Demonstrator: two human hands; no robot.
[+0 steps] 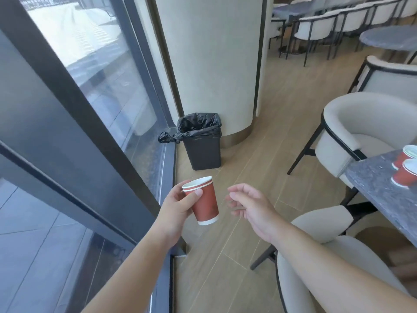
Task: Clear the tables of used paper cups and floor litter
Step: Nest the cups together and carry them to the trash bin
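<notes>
1. Cups (pixel 204 201), two red ones nested, sit tilted in the left hand (pixel 178 205); its grip is clasped round them, thumb across the front, above the floor (pixel 248 159).
2. Right hand (pixel 250 206) hangs just beside, fingers loosely curled, holding nothing.
3. Bin (pixel 203 145), black-lined, stands ahead by the window (pixel 97 71); two more red cups (pixel 405 164) lie on the table (pixel 383 193) at right.
</notes>
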